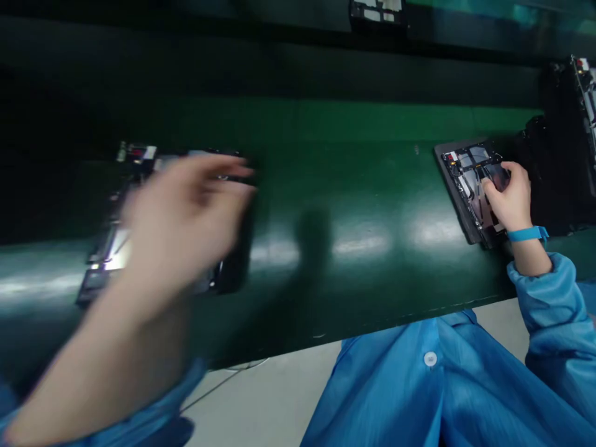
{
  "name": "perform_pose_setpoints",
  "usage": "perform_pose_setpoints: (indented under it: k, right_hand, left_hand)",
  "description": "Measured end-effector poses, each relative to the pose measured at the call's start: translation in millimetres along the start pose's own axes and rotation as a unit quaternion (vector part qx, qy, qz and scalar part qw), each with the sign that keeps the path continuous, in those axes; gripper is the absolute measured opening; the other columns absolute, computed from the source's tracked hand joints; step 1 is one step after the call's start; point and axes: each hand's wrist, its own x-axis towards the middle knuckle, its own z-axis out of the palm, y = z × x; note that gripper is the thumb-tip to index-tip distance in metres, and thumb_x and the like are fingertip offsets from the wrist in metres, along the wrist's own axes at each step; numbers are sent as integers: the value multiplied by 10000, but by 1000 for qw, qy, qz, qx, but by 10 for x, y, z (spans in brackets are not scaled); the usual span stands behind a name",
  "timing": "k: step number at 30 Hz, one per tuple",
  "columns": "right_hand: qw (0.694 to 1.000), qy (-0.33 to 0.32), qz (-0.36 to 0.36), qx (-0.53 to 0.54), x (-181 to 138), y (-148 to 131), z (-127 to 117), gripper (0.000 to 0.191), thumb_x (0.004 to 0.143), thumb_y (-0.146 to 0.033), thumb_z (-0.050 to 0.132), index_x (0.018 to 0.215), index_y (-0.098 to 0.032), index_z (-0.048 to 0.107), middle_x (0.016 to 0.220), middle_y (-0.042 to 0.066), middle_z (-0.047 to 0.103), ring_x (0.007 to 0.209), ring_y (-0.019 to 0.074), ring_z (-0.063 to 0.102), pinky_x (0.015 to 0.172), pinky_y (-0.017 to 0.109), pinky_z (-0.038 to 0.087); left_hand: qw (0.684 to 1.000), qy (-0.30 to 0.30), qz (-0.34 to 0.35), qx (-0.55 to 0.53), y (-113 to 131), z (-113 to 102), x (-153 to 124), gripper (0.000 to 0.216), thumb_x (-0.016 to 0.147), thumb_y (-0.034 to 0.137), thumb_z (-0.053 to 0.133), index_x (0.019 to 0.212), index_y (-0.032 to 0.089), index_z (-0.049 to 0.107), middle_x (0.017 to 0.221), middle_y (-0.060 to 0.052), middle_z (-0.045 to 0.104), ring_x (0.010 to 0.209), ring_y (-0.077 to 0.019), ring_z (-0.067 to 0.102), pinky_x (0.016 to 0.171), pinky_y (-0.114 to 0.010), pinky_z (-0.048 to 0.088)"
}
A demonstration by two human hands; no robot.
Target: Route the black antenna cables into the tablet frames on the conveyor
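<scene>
My right hand (510,195), with a blue band at its wrist, is closed on an opened electronic device (477,180) at the right of the bench. The thumb rests on its exposed inner parts and the fingers curl at its right side. Under the device shows a flat dark grey plate (459,208). My left hand (186,211) is over another opened device (112,248) at the left and hides much of it. Motion smears that hand, and whether its fingers touch or hold anything cannot be made out.
The bench has a green top (335,186), its front edge just before my blue coat (395,385). At the far right stands a dark stack (559,143) with more opened devices. Another device (377,12) lies on the raised ledge at the back.
</scene>
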Motion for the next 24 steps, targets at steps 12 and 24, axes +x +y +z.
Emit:
perform_pose_setpoints:
  k: [12, 24]
  right_hand:
    - [990, -137, 12, 32, -177, -395, 89, 580, 809, -527, 628, 1272, -181, 673, 1188, 165, 774, 1083, 381, 709, 992, 562, 542]
    - [965, -212, -153, -33, -527, -960, 131, 626, 944, -508, 570, 1448, -138, 540, 1474, 217, 594, 1229, 404, 624, 1010, 563, 539]
  left_hand:
    - [954, -237, 76, -166, 1418, 1329, -178, 492, 922, 350, 631, 1355, 117, 623, 1187, -128, 681, 1190, -292, 636, 1038, -427, 535]
    - [958, -254, 98, -90, 468, 725, -1499, 1377, 730, 611, 866, 1700, 273, -52, 1657, -266, 339, 1225, -388, 654, 926, -528, 614]
